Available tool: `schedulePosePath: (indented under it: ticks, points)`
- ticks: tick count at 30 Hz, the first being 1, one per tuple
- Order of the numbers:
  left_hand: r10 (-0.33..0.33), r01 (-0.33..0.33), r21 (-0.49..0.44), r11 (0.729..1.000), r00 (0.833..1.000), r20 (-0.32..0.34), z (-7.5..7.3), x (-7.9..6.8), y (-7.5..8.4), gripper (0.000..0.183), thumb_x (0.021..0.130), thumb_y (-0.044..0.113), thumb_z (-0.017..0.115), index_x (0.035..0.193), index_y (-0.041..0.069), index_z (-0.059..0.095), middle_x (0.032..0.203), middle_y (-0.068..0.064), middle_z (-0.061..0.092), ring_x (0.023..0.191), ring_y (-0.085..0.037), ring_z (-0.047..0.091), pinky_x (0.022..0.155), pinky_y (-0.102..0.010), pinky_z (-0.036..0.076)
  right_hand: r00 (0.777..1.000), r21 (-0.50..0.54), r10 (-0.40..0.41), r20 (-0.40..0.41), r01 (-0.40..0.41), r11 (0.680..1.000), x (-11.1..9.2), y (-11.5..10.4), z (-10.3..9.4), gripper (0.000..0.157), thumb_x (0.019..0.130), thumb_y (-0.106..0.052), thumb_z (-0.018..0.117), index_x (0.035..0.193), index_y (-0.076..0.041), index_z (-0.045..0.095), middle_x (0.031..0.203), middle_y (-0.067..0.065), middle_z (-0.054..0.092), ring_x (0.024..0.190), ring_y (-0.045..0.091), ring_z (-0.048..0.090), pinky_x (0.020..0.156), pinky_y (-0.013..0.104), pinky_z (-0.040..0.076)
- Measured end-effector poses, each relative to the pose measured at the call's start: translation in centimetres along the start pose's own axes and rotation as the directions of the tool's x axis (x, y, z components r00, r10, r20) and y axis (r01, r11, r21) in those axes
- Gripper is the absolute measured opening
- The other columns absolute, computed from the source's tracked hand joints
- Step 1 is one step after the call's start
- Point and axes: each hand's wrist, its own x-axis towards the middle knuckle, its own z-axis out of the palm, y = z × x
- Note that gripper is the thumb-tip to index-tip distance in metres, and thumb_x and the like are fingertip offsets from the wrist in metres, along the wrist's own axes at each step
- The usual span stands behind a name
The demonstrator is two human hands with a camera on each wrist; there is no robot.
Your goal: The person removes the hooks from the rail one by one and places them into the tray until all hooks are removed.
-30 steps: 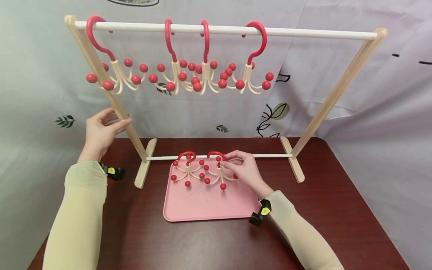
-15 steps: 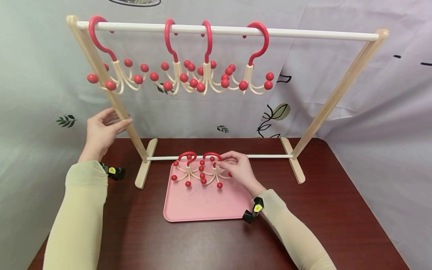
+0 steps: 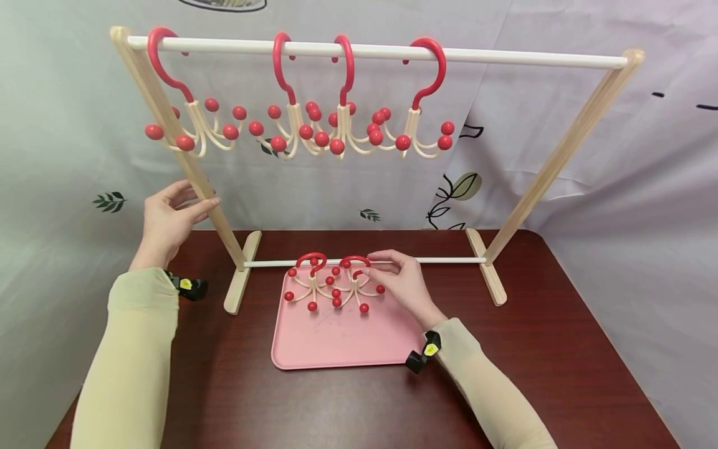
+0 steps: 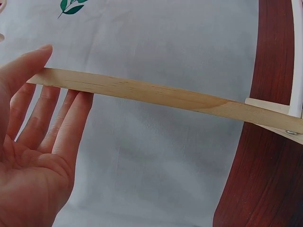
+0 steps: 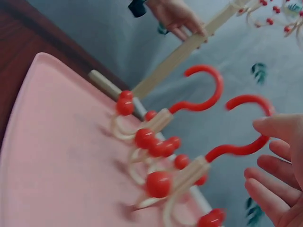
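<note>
No words or numbers legible from where I stand. Two small yellow labels noted: one (image 3: 185, 284) on the black device (image 3: 197, 289) at the left wrist, the other (image 3: 430, 349) on the black device (image 3: 415, 362) at the right; any marking on either too small to make out.

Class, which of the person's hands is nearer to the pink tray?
Right. The right hand is at the far side of the pink tray, pinching a red hook; the left hand is beyond the tray's left edge, gripping a wooden post.
</note>
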Motion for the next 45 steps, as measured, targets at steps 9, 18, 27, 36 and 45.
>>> schedulePosePath:
  ticks: [9,18,27,36,45]
  points:
    - [-0.012,0.012,-0.014,1.000,1.000,-0.006,-0.1,-0.2,-0.3,0.065,0.089,0.030,0.082,0.147,0.019,0.057,0.124,0.002,0.063,0.103,-0.010,0.061,0.077,-0.014,0.054,0.953,-0.057,-0.270,-0.134,0.265,0.963,0.4,-5.2,-2.7,0.039,0.085,-0.015,0.086,0.122,-0.011,0.073,0.121,0.003,0.071,0.116,0.019,0.065,0.100,0.036,0.053]
    - [-0.011,0.011,-0.047,0.999,1.000,0.007,-0.4,-0.4,-0.2,0.066,0.087,0.031,0.083,0.146,0.018,0.058,0.124,-0.002,0.063,0.102,-0.011,0.062,0.075,-0.014,0.055,0.818,0.019,-0.490,-0.301,0.519,0.855,0.5,-12.4,-5.7,0.033,0.083,0.012,0.079,0.115,0.006,0.072,0.114,0.019,0.071,0.106,0.025,0.069,0.097,0.040,0.054]
    - [0.010,-0.009,-0.072,0.997,1.000,0.021,-0.5,-0.2,0.1,0.062,0.088,0.020,0.084,0.143,0.010,0.058,0.118,0.004,0.064,0.101,-0.008,0.062,0.075,-0.014,0.056,0.764,0.121,-0.517,-0.385,0.598,0.793,1.4,-18.3,-8.0,0.029,0.083,0.009,0.080,0.111,0.010,0.073,0.110,0.027,0.070,0.102,0.033,0.070,0.096,0.041,0.055]
    - [0.006,-0.004,-0.077,0.997,1.000,0.015,-0.2,-0.2,0.2,0.058,0.089,0.026,0.082,0.141,0.014,0.059,0.118,0.003,0.063,0.101,-0.008,0.063,0.076,-0.014,0.056,0.827,0.161,-0.409,-0.387,0.497,0.853,5.5,-21.3,-9.8,0.030,0.081,-0.003,0.086,0.110,-0.001,0.077,0.110,0.016,0.072,0.104,0.026,0.070,0.091,0.031,0.057]
    - [-0.001,0.004,-0.228,0.974,1.000,0.014,-0.2,0.1,-0.2,0.060,0.092,0.032,0.077,0.141,0.005,0.059,0.114,0.004,0.067,0.100,-0.010,0.065,0.076,-0.016,0.056,0.909,0.134,-0.242,-0.340,0.301,0.944,8.2,-23.0,-9.9,0.033,0.083,-0.014,0.088,0.114,-0.011,0.077,0.115,0.006,0.072,0.109,0.017,0.068,0.076,0.026,0.052]
